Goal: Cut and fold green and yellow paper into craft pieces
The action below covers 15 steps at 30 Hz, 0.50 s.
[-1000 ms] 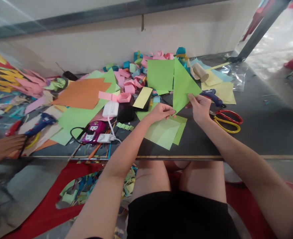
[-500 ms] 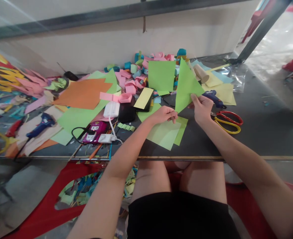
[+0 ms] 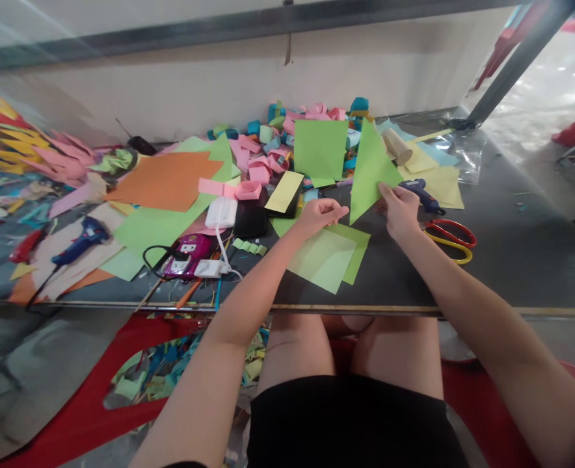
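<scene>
My right hand [image 3: 402,207] pinches the lower right edge of a bright green sheet of paper [image 3: 371,169], which stands up as a triangle-like shape. My left hand [image 3: 321,216] hovers just left of the paper's lower corner, its fingers curled together, with a small gap to the paper and nothing visible in them. Beneath my hands lie a pale green paper square [image 3: 324,260] and a brighter green sheet [image 3: 360,250], partly overlapping. Close to my right wrist are scissors [image 3: 451,240] with one red and one yellow handle, their blades hidden behind it.
A blue glue gun [image 3: 421,195] lies behind my right hand, another blue glue gun [image 3: 85,242] at left. Paper curls [image 3: 268,153], a green square [image 3: 319,149], a cardboard tube [image 3: 397,146], an orange sheet [image 3: 168,181] and a purple power strip [image 3: 188,255] crowd the table.
My left hand has come off the green paper's lower corner and drawn slightly left. My right hand still holds the sheet. A person's hand at the far left has gone out of view.
</scene>
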Available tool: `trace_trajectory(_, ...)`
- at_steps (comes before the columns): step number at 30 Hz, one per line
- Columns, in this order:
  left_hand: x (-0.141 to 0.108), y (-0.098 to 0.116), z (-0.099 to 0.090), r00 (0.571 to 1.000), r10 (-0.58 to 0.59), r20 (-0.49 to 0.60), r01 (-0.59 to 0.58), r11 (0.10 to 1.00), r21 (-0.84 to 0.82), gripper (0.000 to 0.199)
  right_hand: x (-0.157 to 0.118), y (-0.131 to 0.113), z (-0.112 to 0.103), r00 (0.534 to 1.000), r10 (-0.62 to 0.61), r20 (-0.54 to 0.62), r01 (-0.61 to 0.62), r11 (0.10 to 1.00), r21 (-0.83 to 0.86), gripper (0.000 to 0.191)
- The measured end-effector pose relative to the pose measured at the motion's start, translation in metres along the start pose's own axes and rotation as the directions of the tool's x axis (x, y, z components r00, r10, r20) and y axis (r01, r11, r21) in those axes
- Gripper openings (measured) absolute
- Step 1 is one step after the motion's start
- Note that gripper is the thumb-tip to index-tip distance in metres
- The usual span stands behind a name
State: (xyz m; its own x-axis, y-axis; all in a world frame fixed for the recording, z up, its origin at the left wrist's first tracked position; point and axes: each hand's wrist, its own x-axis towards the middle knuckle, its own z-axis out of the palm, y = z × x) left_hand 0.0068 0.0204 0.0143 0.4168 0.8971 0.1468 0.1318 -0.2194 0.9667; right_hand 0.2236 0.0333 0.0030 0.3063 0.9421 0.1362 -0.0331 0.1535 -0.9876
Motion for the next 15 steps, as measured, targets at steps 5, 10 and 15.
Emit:
trace_trajectory(5,0.002,-0.003,0.003,1.000,-0.031,0.000,0.031,0.999,0.032,0.046,-0.012,-0.010,0.007,0.993,-0.045,0.113,0.051,0.998,-0.045,0.056)
trace_trajectory(10,0.002,-0.006,0.008,0.991,0.061,-0.118,-0.062,0.998,0.001,0.042,-0.025,-0.017,0.012,0.926,0.099,0.364,-0.094,0.995,-0.033,0.061)
trace_trajectory(15,0.006,-0.012,0.019,0.976,0.004,-0.217,-0.042,0.984,-0.170,0.033,-0.035,-0.018,0.015,0.855,0.157,0.494,-0.077,0.981,-0.179,0.056)
